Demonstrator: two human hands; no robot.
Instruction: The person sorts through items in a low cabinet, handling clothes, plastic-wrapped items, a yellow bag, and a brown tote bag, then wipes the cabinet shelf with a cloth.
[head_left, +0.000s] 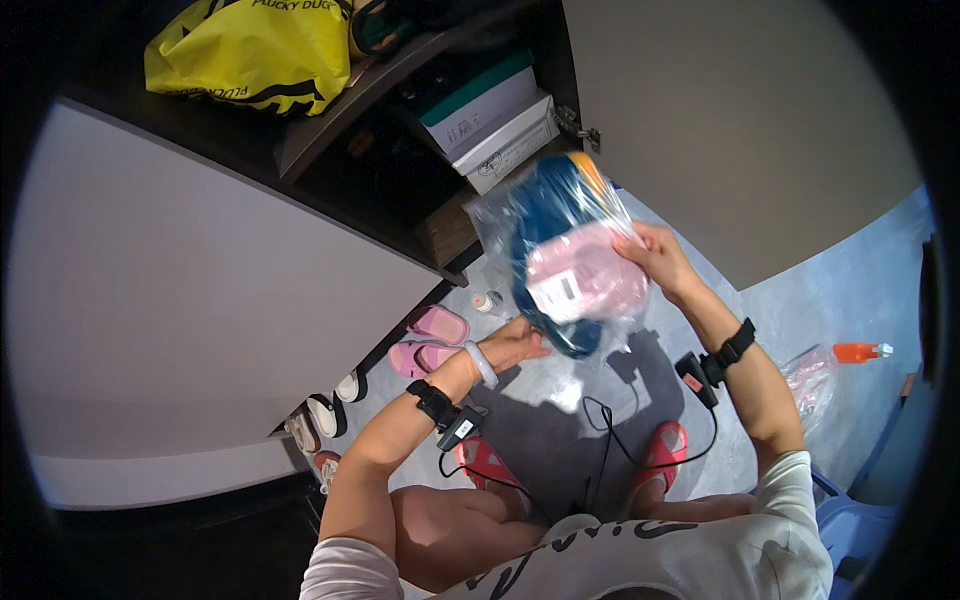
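In front of the cabinet I hold up a clear plastic bag (497,205) with a pair of slippers (545,240) inside, dark blue with a pink part, a bit of orange and a white label. My right hand (658,258) grips the bag's right side, thumb over the pink part. At its lower left edge my left hand (510,343) closes on the bag, with some fingertips hidden behind it. A pale bangle and a black strap with a small device are on my left arm; a similar strap is on my right.
The cabinet door (740,130) stands open at the right. Shoe boxes (500,130) sit on a lower shelf, a yellow bag (255,55) above. Pink slippers (437,324), other shoes (325,413) and a small bottle (487,301) stand on the floor; an orange spray nozzle (857,352) lies right.
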